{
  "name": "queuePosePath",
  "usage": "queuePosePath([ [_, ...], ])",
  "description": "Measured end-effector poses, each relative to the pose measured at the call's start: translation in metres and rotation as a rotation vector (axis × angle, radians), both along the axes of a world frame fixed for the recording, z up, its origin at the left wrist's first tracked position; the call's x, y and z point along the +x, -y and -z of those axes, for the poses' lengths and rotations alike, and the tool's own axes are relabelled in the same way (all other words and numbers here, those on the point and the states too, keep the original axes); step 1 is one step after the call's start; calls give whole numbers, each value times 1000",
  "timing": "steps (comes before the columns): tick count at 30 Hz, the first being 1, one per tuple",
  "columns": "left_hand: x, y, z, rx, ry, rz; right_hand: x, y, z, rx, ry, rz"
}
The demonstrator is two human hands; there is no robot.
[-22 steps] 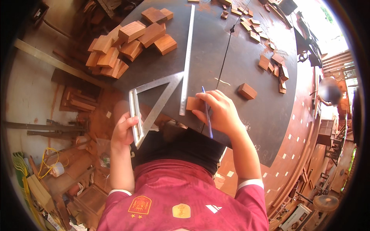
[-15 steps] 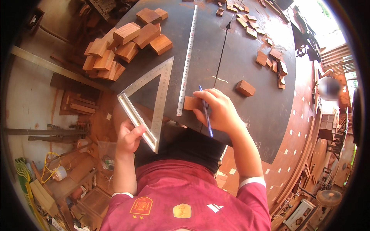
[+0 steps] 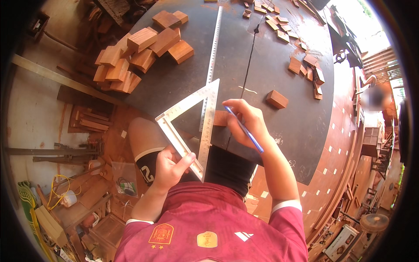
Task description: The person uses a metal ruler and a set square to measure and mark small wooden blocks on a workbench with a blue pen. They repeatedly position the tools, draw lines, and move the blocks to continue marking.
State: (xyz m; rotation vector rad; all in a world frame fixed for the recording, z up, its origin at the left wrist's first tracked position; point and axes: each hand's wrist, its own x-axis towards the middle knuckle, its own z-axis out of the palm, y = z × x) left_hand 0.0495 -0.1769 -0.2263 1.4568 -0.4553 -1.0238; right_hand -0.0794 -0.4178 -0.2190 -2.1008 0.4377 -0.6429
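Observation:
My left hand (image 3: 171, 165) grips the lower corner of a metal triangular set square (image 3: 192, 122), lifted at the near edge of the dark round table (image 3: 279, 144). My right hand (image 3: 246, 121) holds a blue pen (image 3: 244, 130) and presses on a small wooden block (image 3: 221, 118) lying on the table. The square's long edge lies right beside that block. A long steel ruler (image 3: 212, 56) stretches away across the table from behind the square.
A heap of wooden blocks (image 3: 139, 52) sits at the table's far left. One single block (image 3: 276, 99) lies right of my hand, and several thin pieces (image 3: 312, 72) are scattered far right. Timber scraps and cables cover the floor at left.
My left hand has carried the set square to the right, from the table's left edge to beside the block under my right hand. The right hand has stayed on the block.

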Motion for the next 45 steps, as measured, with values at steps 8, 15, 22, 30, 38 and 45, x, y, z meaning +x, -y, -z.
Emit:
queuePosePath([
  [8, -9, 5, -5, -12, 18, -21, 4, -4, 11, 205, 19, -21],
  [15, -16, 6, -2, -2, 74, -24, 8, -4, 14, 385, -39, 35],
  [22, -16, 8, -2, -27, 121, -30, 10, -4, 19, 450, -9, 62],
  [30, -15, 9, -1, -19, 154, -22, 15, -9, 19, 373, 36, 118],
  [38, -13, 9, -6, 8, 188, 16, 15, -8, 17, 363, 19, 124],
  [45, -17, 8, -3, 25, 155, -19, 16, -10, 18, 370, 24, 129],
])
